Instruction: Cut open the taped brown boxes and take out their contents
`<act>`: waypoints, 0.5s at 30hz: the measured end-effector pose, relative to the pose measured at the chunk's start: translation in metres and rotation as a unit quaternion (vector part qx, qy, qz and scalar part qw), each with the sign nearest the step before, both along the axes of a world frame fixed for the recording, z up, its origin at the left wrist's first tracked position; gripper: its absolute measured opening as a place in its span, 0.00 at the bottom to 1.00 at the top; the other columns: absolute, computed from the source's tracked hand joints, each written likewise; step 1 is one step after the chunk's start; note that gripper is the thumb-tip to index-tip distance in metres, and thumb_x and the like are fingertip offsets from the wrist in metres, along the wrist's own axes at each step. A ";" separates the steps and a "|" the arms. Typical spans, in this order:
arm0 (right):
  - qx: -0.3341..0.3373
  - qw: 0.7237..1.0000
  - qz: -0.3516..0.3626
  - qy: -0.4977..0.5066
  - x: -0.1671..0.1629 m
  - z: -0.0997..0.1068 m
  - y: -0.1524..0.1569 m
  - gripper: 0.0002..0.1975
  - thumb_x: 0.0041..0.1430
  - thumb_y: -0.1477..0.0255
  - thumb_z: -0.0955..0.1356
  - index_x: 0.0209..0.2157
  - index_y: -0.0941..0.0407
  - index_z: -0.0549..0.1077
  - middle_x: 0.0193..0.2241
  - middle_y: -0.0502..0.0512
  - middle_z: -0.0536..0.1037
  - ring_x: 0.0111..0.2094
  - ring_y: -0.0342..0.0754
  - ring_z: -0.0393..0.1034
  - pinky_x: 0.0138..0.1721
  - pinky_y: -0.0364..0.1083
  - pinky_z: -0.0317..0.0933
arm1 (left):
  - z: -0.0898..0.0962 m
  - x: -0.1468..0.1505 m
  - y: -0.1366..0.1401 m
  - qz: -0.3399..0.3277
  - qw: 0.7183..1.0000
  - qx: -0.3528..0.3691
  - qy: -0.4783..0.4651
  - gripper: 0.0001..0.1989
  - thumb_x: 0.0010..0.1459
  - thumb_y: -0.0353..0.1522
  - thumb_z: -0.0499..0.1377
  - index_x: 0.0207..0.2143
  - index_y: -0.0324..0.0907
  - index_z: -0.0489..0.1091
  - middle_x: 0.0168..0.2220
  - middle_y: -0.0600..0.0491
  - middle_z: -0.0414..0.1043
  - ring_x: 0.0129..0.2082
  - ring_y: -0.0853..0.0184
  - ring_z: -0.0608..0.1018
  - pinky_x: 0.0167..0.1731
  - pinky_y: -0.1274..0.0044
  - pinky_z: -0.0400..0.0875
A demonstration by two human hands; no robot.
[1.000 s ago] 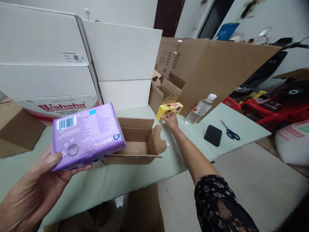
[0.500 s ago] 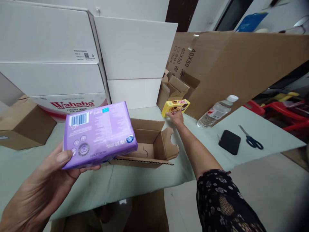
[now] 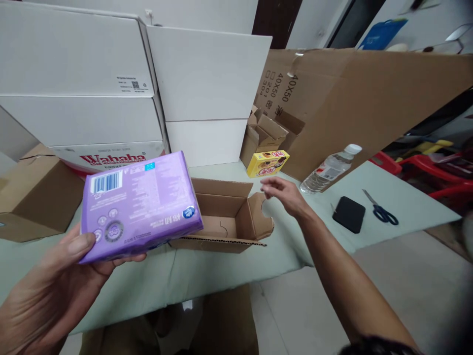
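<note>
My left hand [image 3: 70,266] grips a purple plastic-wrapped pack of tissues [image 3: 144,202] by its near left corner, thumb on top and fingers underneath. A barcode and white print show on its upper face. The pack is held above the left part of an open cardboard box [image 3: 221,245] and hides that end of it. Just past the box's right flap, my right hand [image 3: 284,195] is in the air with loosely bent, parted fingers and nothing in them. Behind it on the table stands a yellow snack box [image 3: 268,163], apart from the fingers.
White cartons [image 3: 81,118] and a white panel [image 3: 207,84] line the back. A small open carton [image 3: 264,133] leans by a large cardboard sheet [image 3: 343,98]. A water bottle [image 3: 328,170], a black flat pad [image 3: 349,214] and scissors [image 3: 380,209] lie right. Another carton [image 3: 40,197] is left.
My right hand has let go of the yellow box and drawn back toward me. The yellow box stays by the small carton. The tissue pack has shifted slightly left.
</note>
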State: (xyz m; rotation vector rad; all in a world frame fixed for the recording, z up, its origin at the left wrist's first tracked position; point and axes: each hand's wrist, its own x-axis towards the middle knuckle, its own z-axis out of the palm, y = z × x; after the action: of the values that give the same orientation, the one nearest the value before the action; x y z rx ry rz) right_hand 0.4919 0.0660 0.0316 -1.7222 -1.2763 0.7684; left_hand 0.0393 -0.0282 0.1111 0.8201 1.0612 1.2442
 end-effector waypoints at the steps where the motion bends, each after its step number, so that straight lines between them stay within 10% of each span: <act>1: 0.027 0.995 0.089 0.026 -0.001 0.008 -0.025 0.20 0.53 0.60 0.75 0.44 0.57 0.79 0.34 0.55 0.80 0.32 0.47 0.75 0.39 0.49 0.71 | 0.000 -0.002 0.000 0.000 1.000 0.001 -0.001 0.43 0.46 0.37 0.73 0.65 0.49 0.68 0.56 0.42 0.78 0.46 0.40 0.83 0.29 0.59 0.87; 7: 0.026 0.927 0.361 -0.092 -0.020 0.060 -0.117 0.32 0.59 0.64 0.75 0.64 0.47 0.71 0.36 0.52 0.80 0.35 0.46 0.74 0.36 0.45 0.69 | 0.000 -0.001 -0.013 0.024 1.000 -0.003 -0.008 0.42 0.48 0.36 0.72 0.67 0.48 0.66 0.55 0.43 0.79 0.45 0.45 0.84 0.32 0.60 0.87; 15: 0.008 0.867 0.337 -0.368 -0.075 0.047 -0.109 0.23 0.64 0.64 0.71 0.60 0.51 0.76 0.32 0.52 0.83 0.31 0.49 0.75 0.36 0.45 0.63 | -0.015 -0.002 -0.037 0.032 0.998 -0.047 -0.014 0.37 0.50 0.39 0.70 0.64 0.53 0.69 0.52 0.49 0.82 0.53 0.42 0.81 0.32 0.62 0.87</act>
State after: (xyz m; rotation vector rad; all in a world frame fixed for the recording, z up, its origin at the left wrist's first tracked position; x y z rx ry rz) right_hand 0.4170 -0.0428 0.0790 -1.5971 -2.4829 0.4497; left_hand 0.0375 -0.0652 0.0961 0.6999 1.1222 1.2463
